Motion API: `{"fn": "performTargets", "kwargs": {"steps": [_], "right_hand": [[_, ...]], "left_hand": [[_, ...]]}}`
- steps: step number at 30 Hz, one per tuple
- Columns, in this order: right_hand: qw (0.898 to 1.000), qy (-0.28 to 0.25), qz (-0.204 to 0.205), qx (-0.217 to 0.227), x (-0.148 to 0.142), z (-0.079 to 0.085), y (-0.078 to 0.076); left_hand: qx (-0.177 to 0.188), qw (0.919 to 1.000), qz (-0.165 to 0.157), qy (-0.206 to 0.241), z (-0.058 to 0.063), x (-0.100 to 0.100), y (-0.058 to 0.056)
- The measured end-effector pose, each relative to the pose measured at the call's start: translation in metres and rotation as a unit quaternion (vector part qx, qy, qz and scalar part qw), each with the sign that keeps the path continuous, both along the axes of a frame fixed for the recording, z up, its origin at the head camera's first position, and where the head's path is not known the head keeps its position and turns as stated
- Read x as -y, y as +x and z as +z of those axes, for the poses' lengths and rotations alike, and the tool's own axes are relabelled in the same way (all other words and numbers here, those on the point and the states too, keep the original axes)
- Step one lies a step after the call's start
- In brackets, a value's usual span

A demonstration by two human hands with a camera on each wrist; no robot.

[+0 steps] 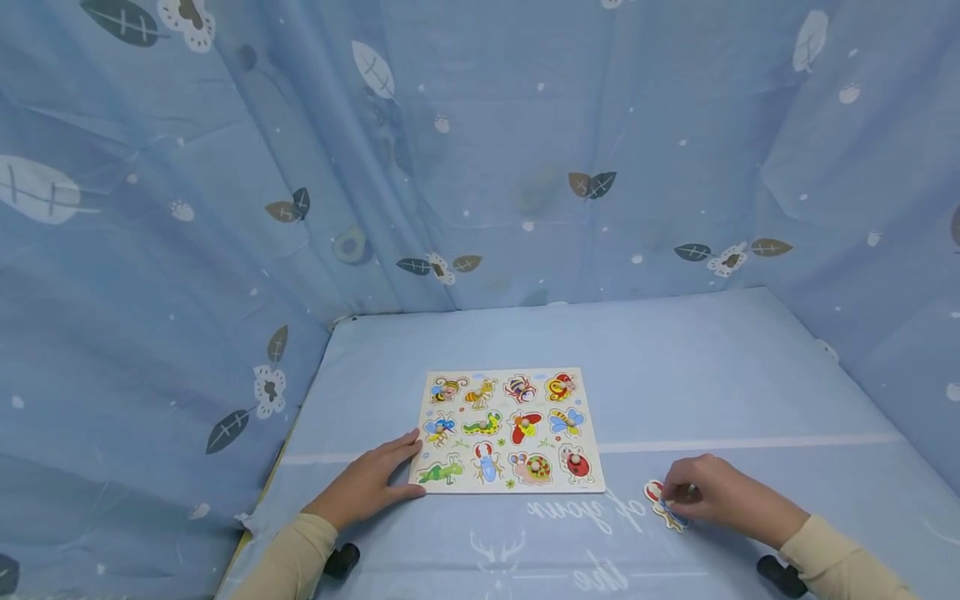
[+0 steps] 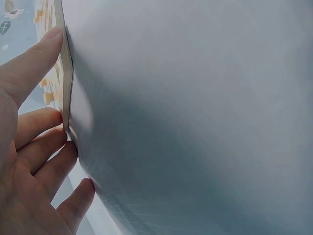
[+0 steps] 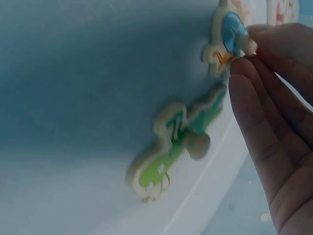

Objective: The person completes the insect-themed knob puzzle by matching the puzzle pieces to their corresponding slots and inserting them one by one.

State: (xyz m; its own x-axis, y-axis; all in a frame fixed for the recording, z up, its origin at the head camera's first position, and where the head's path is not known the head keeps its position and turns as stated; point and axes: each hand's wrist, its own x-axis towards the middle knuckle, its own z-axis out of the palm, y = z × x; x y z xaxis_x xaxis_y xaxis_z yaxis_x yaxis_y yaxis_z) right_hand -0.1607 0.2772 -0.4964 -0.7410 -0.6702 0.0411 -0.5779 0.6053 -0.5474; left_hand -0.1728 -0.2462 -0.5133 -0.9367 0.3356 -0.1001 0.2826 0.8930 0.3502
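A wooden peg puzzle board (image 1: 468,450) with insect pictures lies flat on the table. My left hand (image 1: 372,483) is at its left side, fingers fairly straight, with fingertips and thumb against the edge. In the left wrist view the thumb (image 2: 41,56) touches the board's side. To the right of the board, my right hand (image 1: 723,497) pinches the knob of a beetle puzzle piece (image 1: 654,492), blue-bodied with red pincers. The right wrist view shows a green grasshopper puzzle piece (image 3: 161,164) with a wooden knob beside it, hidden from the head view by the hand.
The table (image 1: 675,367) has a pale blue cloth with white lettering and a white stripe. Blue patterned curtains (image 1: 510,167) hang behind it and at the sides. Dark straps (image 1: 342,562) show at both wrists.
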Motion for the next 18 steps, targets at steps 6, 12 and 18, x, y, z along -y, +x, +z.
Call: {"fn": "performTargets", "kwargs": {"steps": [6, 12, 18], "right_hand": [[1.000, 0.009, -0.004, -0.019, 0.002, -0.004, 0.000], [1.000, 0.011, -0.001, -0.019, 0.004, -0.004, 0.000], [0.999, 0.028, 0.001, -0.021, 0.017, 0.001, -0.008]], "left_hand": [[-0.001, 1.0000, -0.007, 0.004, -0.002, 0.002, 0.000], [-0.007, 0.9999, -0.010, 0.004, -0.002, 0.003, 0.000], [-0.014, 0.9998, -0.011, 0.001, -0.003, 0.003, -0.001]]}}
